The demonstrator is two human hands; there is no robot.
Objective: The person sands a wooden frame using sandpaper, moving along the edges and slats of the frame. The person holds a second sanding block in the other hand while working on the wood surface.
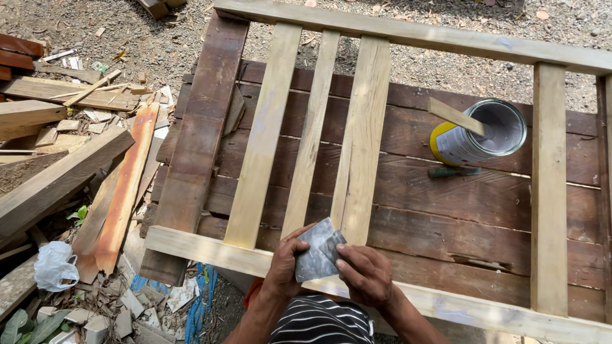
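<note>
I hold one folded grey sheet of sandpaper (319, 250) between both hands, just above the near rail of the pale wooden slatted frame (210, 250). My left hand (285, 267) pinches its left edge; my right hand (364, 274) pinches its right corner, each grip pressed together on the sheet. The frame has four upright slats: three close together by my hands, one well apart on the right. It lies on a dark plank surface (446, 204), where one open paint can (479, 132) stands with one pale wooden stick (454, 115) leaning in it.
</note>
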